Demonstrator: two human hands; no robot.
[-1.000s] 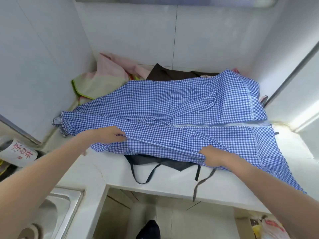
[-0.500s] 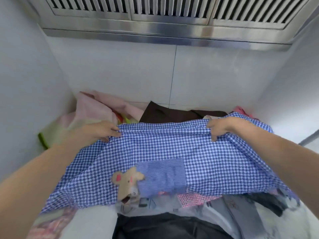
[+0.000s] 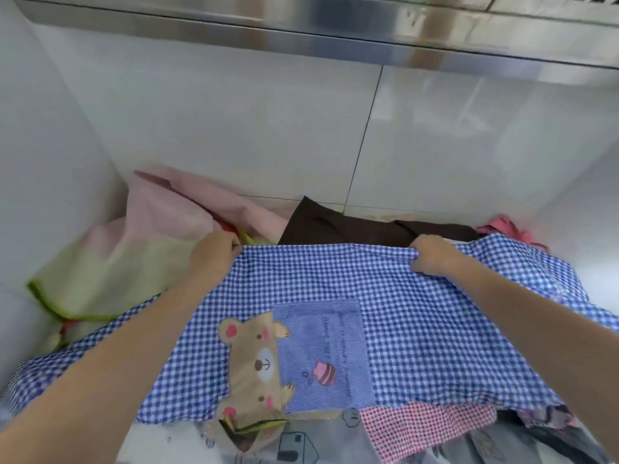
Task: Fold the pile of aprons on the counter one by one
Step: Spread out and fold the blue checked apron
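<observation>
A blue checked apron (image 3: 418,329) with a bear patch and a striped pocket lies spread across the counter. My left hand (image 3: 214,254) pinches its far left edge. My right hand (image 3: 432,257) grips its far right edge, both held near the back of the counter. Behind it sit a pink and green apron (image 3: 134,249), a dark brown one (image 3: 351,227) and a bit of pink cloth (image 3: 505,227). A red checked cloth (image 3: 425,426) and a grey printed cloth (image 3: 318,443) show under the near edge.
White tiled walls (image 3: 234,135) close in the counter at the back and both sides. A steel range hood (image 3: 301,31) runs overhead. A strip of white counter (image 3: 157,440) shows at the bottom left.
A second ago both hands held the apron's near edge by the counter front. They have carried that edge up and over to the back, turning the bear pocket side up.
</observation>
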